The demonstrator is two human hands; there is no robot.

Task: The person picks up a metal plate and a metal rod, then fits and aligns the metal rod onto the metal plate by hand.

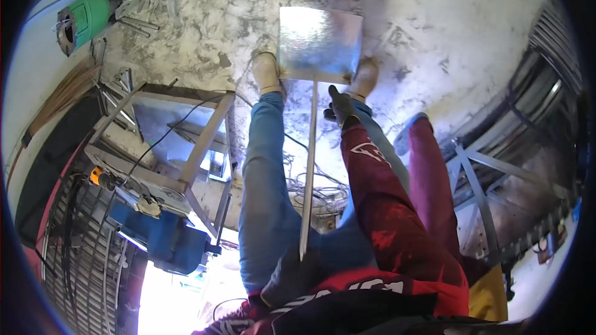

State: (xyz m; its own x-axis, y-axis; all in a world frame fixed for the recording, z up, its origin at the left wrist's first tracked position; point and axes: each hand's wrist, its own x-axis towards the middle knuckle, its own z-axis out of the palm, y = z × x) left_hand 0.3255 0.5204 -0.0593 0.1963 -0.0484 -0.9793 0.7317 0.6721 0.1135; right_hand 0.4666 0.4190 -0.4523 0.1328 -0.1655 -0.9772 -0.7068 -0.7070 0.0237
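Observation:
A long-handled metal dustpan (320, 40) with a square sheet-metal plate lies between my shoes, its tube handle running back toward my body. My left hand (284, 278), in a dark glove, closes around the handle's near end at my lap; its fingers are mostly in shadow. My right hand (340, 107), also in a dark glove, reaches down just right of the handle, below the plate's near edge. Its thumb and fingers are apart, with nothing visible in them.
A metal frame (205, 139) and a blue machine (162, 239) stand at left, near an orange-headed power tool (101, 177). A green cylinder (88, 17) and a broom (62, 94) lie farther left. Cables (320, 180) trail between my legs. Another person's maroon trouser leg (431, 174) is at right.

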